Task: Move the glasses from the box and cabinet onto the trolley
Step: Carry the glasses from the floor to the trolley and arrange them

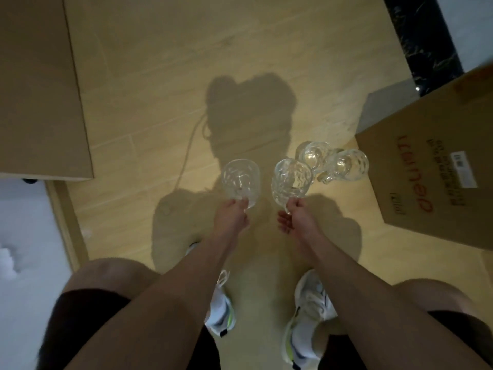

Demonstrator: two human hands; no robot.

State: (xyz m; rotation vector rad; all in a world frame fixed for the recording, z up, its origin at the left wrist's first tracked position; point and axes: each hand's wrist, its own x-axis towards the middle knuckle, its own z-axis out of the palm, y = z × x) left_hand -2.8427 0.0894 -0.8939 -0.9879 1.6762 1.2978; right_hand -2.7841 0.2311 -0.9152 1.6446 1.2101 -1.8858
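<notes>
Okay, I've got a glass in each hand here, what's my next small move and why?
Probably lift both and turn to find the trolley, which is not in view. The left hand pinches one glass, the right hand another glass. Two more glasses lie beside the cardboard box, so step clear.

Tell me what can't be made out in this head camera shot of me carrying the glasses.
- Cardboard box, head view: cut off by the right edge, contents unseen.
- Trolley and cabinet: nowhere in frame.
- Left hand and right hand: the stems of the left glass and right glass are hidden by the fingers.
- Two glasses behind: clear, overlapping; resting or held, unclear.
</notes>
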